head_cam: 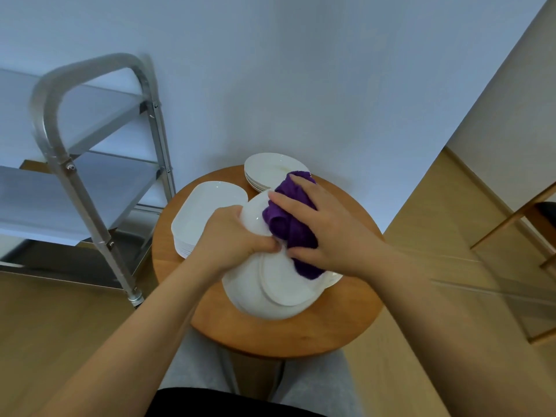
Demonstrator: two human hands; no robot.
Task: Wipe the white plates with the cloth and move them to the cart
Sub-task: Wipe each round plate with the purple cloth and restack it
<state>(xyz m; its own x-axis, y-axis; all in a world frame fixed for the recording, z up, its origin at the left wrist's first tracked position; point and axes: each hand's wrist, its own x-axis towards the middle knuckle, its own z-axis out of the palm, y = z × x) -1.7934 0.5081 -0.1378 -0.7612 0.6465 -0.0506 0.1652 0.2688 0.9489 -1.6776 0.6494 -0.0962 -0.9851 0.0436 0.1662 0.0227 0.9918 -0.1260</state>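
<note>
My left hand grips the rim of a white plate, held tilted above the round wooden table. My right hand presses a bunched purple cloth against that plate, with fingers spread over the cloth. Below the held plate sits a stack of white plates near the table's front. A stack of rectangular white plates lies at the table's left. Another stack of round white plates stands at the back, partly behind the cloth.
A metal cart with several shelves stands left of the table, against the white wall. Wooden floor surrounds the table. A wooden furniture frame stands at the right. My legs are under the table's near edge.
</note>
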